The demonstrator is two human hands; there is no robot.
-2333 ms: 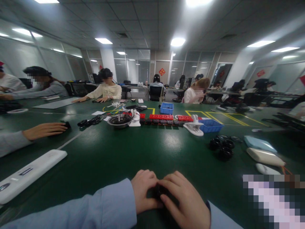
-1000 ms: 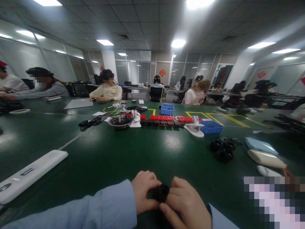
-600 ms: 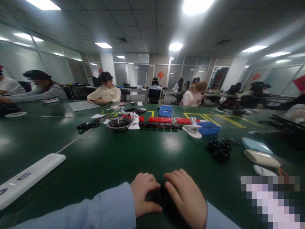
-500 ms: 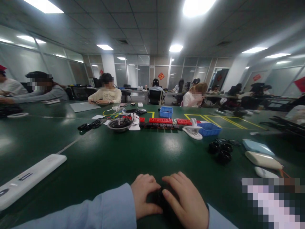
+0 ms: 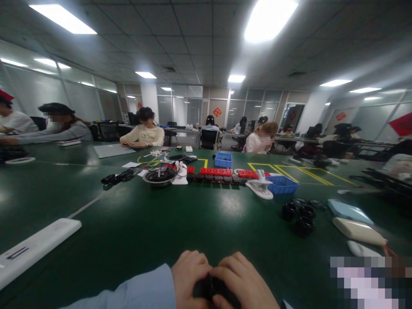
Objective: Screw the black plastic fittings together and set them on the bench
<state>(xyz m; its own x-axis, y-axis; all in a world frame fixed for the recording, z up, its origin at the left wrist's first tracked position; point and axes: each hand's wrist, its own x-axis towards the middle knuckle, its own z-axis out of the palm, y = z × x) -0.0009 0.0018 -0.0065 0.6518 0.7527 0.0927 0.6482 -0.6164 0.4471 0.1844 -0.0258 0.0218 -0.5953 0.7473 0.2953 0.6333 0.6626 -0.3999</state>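
Observation:
At the near edge of the green table my left hand (image 5: 190, 277) and my right hand (image 5: 242, 279) come together around a black object (image 5: 210, 286). Its kind cannot be made out, since the fingers cover most of it and the rest is dark. The left fingers curl over its left side, and the left thumb is low in the view. On the right side my fingers bend over the top, with the thumb pressed below. The fingertips of both hands nearly meet above it.
Several black rounded items (image 5: 305, 225) lie to the right, near a blue case (image 5: 349, 210) and a cream case (image 5: 358, 230). A long white device (image 5: 41, 246) is at left. Farther off are red blocks (image 5: 216, 171), a metal bowl (image 5: 157, 182) and a blue bin (image 5: 281, 185). People sit around.
My hands have drawn closer together and closed more tightly round the black object. They sit lower in the view, and the whole scene has shifted down as the camera tilts up.

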